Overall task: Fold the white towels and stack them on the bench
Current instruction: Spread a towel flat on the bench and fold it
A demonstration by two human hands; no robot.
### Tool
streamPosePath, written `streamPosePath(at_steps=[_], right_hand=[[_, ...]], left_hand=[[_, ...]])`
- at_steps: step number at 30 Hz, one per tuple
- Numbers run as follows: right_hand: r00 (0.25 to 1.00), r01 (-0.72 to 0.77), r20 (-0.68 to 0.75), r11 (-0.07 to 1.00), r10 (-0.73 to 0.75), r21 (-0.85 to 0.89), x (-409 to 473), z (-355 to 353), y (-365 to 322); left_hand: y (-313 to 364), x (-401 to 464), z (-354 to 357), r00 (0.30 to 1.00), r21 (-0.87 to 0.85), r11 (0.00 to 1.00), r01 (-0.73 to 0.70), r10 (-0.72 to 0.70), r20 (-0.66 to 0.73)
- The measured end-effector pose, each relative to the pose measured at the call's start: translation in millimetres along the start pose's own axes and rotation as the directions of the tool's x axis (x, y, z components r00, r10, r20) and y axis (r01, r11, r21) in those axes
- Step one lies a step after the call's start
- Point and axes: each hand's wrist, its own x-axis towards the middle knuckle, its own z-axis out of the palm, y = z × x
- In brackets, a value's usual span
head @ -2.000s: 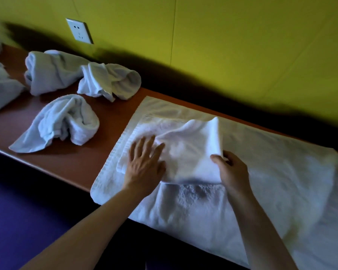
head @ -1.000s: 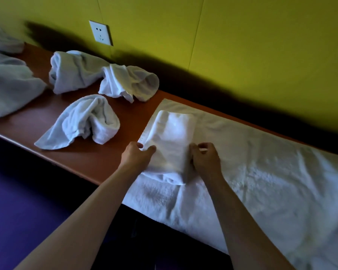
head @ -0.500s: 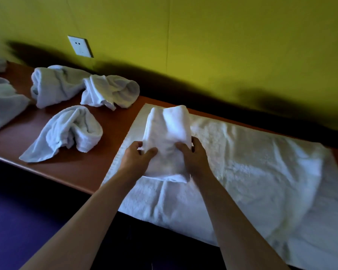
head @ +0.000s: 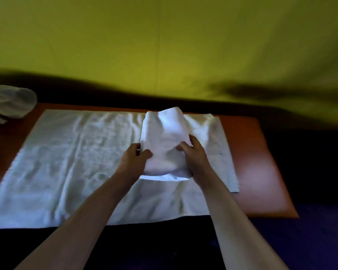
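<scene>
Wall panels of plain yellow-green (head: 164, 45) rise behind a long reddish-brown wooden bench (head: 258, 168), whose right end shows bare. Spread flat across most of the bench lies a large white terry towel (head: 66, 162), its near edge hanging over the front. At far left sits a crumpled white towel (head: 10, 102), blurred. Above the right part of the spread towel, a folded small white towel (head: 164, 137) is held up between both hands: the left hand (head: 134, 162) grips its left edge, thumb on top, and the right hand (head: 196, 156) grips its right edge likewise.
</scene>
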Motion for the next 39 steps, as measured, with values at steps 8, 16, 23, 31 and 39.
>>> streamPosePath(at_steps=[8, 16, 23, 31, 39], right_hand=[[0.984, -0.025, -0.176, 0.999, 0.021, -0.023, 16, -164, 44], [0.946, 0.039, -0.316, 0.992, -0.075, -0.118, 80, -258, 60], [0.946, -0.047, -0.289, 0.821, -0.146, -0.568, 139, -300, 64], [0.966, -0.013, -0.144, 0.515, -0.216, -0.857, 146, -284, 97], [0.867, 0.073, -0.161, 0.440, -0.472, -0.895, 111, -249, 82]], left_hand=[[9, -18, 161, 0.971, 0.087, 0.986, -0.140, 0.120, 0.209], [26, 18, 273, 0.890, 0.129, 0.916, -0.380, 0.325, 0.320], [37, 59, 328, 0.876, 0.543, 0.697, -0.469, 0.284, 0.390], [22, 58, 328, 0.832, 0.733, 0.398, -0.552, 0.328, 0.448], [-34, -18, 229, 0.738, 0.697, 0.289, -0.656, 0.437, 0.514]])
